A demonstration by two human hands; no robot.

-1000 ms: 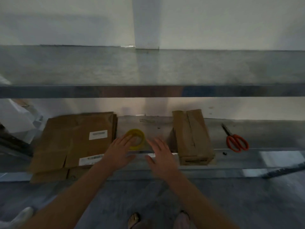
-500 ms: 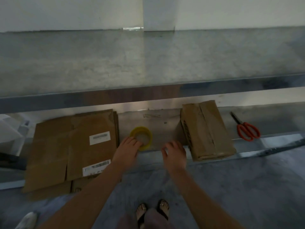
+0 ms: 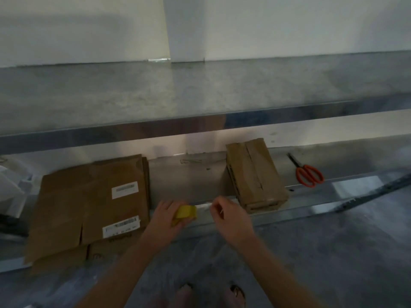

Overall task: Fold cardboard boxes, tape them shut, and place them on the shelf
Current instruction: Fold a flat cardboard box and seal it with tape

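Observation:
My left hand grips a yellow tape roll just in front of the lower shelf's edge. Beside it, my right hand pinches the clear tape end pulled out from the roll. A folded, taped cardboard box stands on the lower shelf right of my hands. A stack of flat cardboard boxes with white labels lies on the same shelf to the left. Red-handled scissors rest on the shelf further right.
A wide metal upper shelf spans the view above, against a white wall. White objects sit at the far left edge. A grey floor and my feet in sandals are below.
My left hand picked the yellow tape roll up off the shelf and pulled it toward me. My right hand closed on the tape end.

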